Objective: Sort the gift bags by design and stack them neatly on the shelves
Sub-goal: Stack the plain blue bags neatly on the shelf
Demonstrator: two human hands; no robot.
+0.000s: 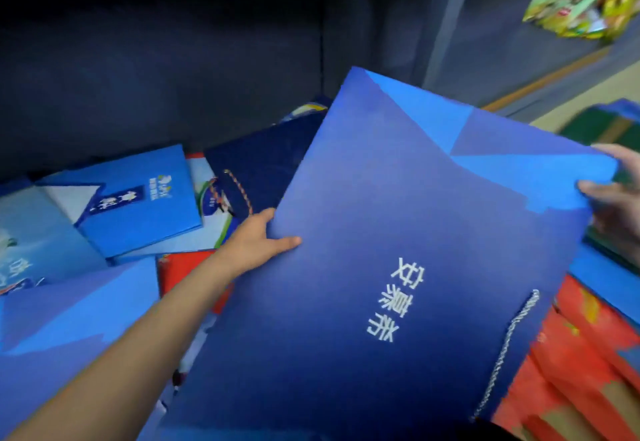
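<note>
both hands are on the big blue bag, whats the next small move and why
Probably carry the big blue bag left and lay it on the matching blue bag. The left hand and right hand each hold an edge, and that bag shows the same two-tone blue design, unlike the red bags.

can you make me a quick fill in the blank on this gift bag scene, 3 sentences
1. The large blue gift bag is held by ____ hands.
2. The characters printed on it are ____ in colour.
3. The left hand grips the bag's ____ edge, and the right hand grips the opposite edge.

Missing words: two; white; left
</note>
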